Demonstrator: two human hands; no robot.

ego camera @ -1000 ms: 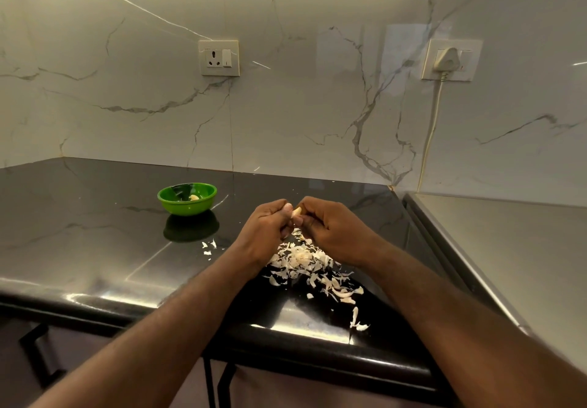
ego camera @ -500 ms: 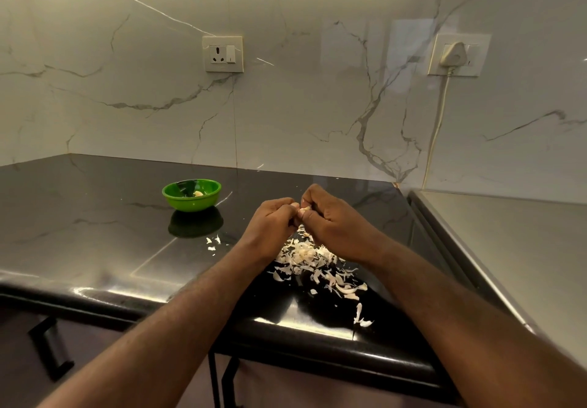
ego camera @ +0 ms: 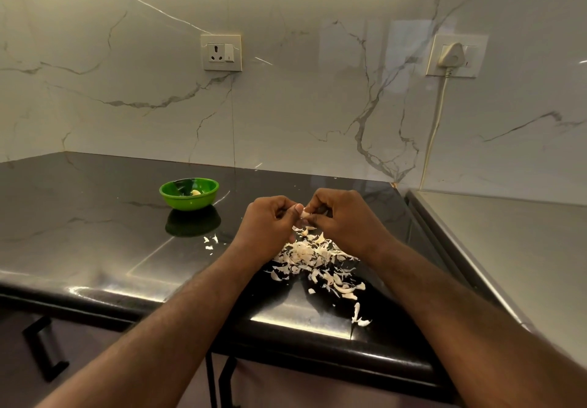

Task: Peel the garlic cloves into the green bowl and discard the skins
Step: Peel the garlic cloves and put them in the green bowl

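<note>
My left hand (ego camera: 270, 226) and my right hand (ego camera: 344, 217) meet above the black counter, both pinching one small garlic clove (ego camera: 305, 215) between their fingertips. Only a pale tip of the clove shows between the fingers. Directly below lies a loose pile of white garlic skins (ego camera: 314, 258), trailing toward the counter's front edge. The green bowl (ego camera: 178, 198) stands to the left of my hands, a hand's width away, with a peeled clove (ego camera: 195, 192) inside it.
A few stray skin flakes (ego camera: 210, 242) lie in front of the bowl. The black counter (ego camera: 79, 217) ends at a rounded front edge. A steel surface (ego camera: 508, 249) adjoins on the right. Wall sockets sit on the marble backsplash, one with a plugged white cable (ego camera: 435, 128).
My hands stay together on the clove over the pile, fingers shifting slightly. The view has tilted a little; bowl and skins lie as before.
</note>
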